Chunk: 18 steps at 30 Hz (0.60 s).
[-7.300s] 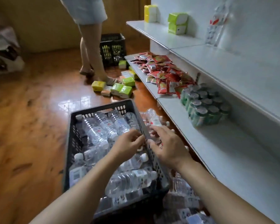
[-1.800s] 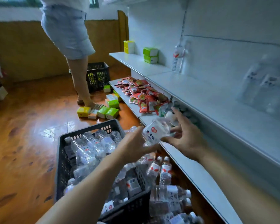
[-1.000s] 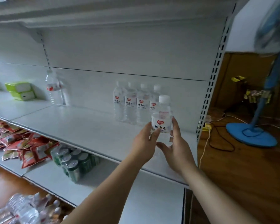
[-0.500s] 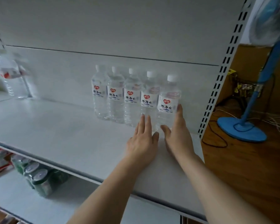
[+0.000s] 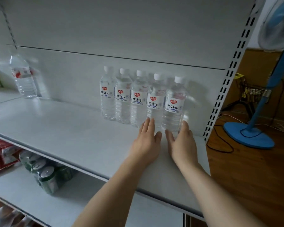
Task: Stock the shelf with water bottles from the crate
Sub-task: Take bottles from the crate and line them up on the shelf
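Stood at the far left of the frame, against the back panel: one larger clear bottle, blurred, red on its label, well apart from the rest. Lay at lower left on the shelf below: red snack packets, then a shrink-wrapped pack of green cans just right of them. Showed at the bottom left corner: more clear plastic, too blurred to name; no crate in view.

Ran across the middle of the frame on the upper shelf: a row of water bottles, five upright, white-capped, labels forward, shoulder to shoulder along the back panel. Stood last at the right end of that row: the newest bottle, near the slotted upright.

Rested flat on the shelf before the fourth bottle: the left hand, fingers straight and together, tips at the bottle's base, gripping nothing. Lay beside it: the right hand, likewise spread and relaxed, thumb and fingers flanking the foot of the end bottle without closing on it.

Judged full and sealed, so moderately heavy for the size and steady once upright; thin ribbed walls likely to give a little under a squeeze, smooth plastic possibly slick. Best taken round the labelled waist, or by the stiff neck under the cap.

Stood at the far right on the wooden floor: a blue pedestal fan with trailing cables.
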Available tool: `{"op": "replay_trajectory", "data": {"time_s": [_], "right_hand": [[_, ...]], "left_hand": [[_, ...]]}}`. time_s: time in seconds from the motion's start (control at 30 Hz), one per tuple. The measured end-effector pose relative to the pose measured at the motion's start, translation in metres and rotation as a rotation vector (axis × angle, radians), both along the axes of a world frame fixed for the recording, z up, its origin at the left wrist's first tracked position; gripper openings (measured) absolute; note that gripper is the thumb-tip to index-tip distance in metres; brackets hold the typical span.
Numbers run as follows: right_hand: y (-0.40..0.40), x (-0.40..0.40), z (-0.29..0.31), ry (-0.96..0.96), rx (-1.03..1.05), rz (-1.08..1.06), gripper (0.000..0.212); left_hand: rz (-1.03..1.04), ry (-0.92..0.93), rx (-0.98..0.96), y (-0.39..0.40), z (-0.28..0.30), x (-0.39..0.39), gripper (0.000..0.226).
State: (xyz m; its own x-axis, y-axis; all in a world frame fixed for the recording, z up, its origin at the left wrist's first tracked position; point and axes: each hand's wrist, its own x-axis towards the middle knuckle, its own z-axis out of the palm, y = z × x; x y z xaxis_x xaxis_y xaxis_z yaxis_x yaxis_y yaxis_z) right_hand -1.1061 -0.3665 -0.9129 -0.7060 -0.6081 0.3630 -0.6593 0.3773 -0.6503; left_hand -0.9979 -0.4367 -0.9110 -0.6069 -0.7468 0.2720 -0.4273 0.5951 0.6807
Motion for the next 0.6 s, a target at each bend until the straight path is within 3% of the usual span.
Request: {"op": "replay_trajectory", "data": {"time_s": [0.1, 0.23, 0.37, 0.6], "right_hand": [[0.030, 0.033, 0.002, -0.011, 0.035, 0.092, 0.060], [0.049, 0.079, 0.006, 0.017, -0.088, 0.299, 0.044], [0.052, 0.143, 0.011, 0.030, -0.191, 0.533, 0.043], [0.042, 0.290, -0.006, -0.041, -0.128, 1.019, 0.030]], "left_hand": [[0.054, 0.116, 0.096, 0.010, 0.007, 0.010, 0.058], [0.127, 0.341, 0.295, 0.036, 0.014, 0.051, 0.053], [0.259, 0.520, 0.288, 0.062, 0.026, 0.130, 0.029], [0.509, 0.396, 0.248, 0.096, 0.012, 0.311, 0.012]]}}
